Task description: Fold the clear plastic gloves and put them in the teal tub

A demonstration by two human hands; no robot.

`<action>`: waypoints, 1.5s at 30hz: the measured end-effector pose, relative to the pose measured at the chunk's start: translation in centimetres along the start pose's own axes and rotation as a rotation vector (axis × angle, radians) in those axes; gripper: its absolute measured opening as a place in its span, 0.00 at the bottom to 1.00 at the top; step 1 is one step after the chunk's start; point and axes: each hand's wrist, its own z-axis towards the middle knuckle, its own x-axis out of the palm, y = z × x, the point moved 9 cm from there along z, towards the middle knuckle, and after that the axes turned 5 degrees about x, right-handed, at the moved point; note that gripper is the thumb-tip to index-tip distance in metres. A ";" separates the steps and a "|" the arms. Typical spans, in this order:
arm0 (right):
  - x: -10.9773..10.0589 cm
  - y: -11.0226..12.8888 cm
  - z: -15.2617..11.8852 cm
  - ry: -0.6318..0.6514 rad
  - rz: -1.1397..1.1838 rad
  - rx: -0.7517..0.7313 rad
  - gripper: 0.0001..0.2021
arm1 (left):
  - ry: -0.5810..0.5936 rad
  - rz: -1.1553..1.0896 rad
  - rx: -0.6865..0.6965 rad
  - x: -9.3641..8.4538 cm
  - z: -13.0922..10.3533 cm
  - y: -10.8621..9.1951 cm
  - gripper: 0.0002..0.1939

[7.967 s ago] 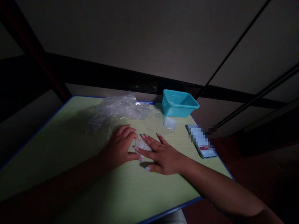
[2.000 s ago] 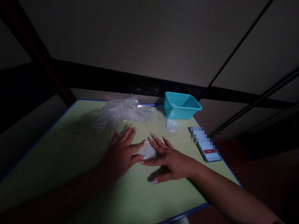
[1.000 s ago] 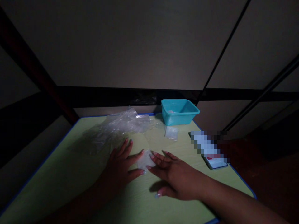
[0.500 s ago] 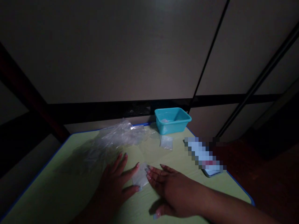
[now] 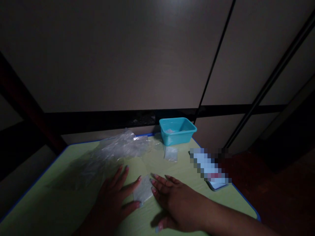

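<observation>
A small folded clear plastic packet (image 5: 143, 190) lies flat on the table between my two hands. My left hand (image 5: 115, 193) is spread open, with its thumb and index fingertip at the packet's left edge. From the right, my right hand (image 5: 176, 200) lies palm down, its fingertips at the packet's right edge and its thumb out to the side. Neither hand grips anything. A similar flat packet (image 5: 171, 154) rests farther back, in front of the turquoise plastic basin (image 5: 177, 138). Something pale lies inside that basin, too dim to name.
Loose clear plastic bags (image 5: 120, 146) are heaped at the back left. A phone (image 5: 209, 170), its screen blurred out, lies near the right edge. The light-green table (image 5: 236, 206) has a blue rim. Behind it rise cabinet panels (image 5: 123, 59) with dark strips.
The camera view has tilted and shifted slightly, moving everything a little left and down. My right fingertips have slid a little off the packet toward its right edge; both hands stay open.
</observation>
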 end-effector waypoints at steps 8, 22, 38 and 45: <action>-0.1 -0.9 0.3 -0.015 -0.031 0.026 0.36 | -0.020 0.009 -0.015 -0.7 -0.2 -0.4 0.31; -5.7 -6.0 0.4 -0.420 1.248 -0.065 0.38 | -0.425 -0.136 0.051 -7.0 -0.1 -1.9 0.22; -0.8 -8.3 2.4 -0.437 1.973 0.230 0.25 | -0.284 -0.129 0.058 -4.4 0.3 -2.5 0.21; -0.4 -7.4 3.2 -0.457 2.087 0.196 0.26 | -0.293 -0.160 0.090 -4.0 0.3 -2.4 0.20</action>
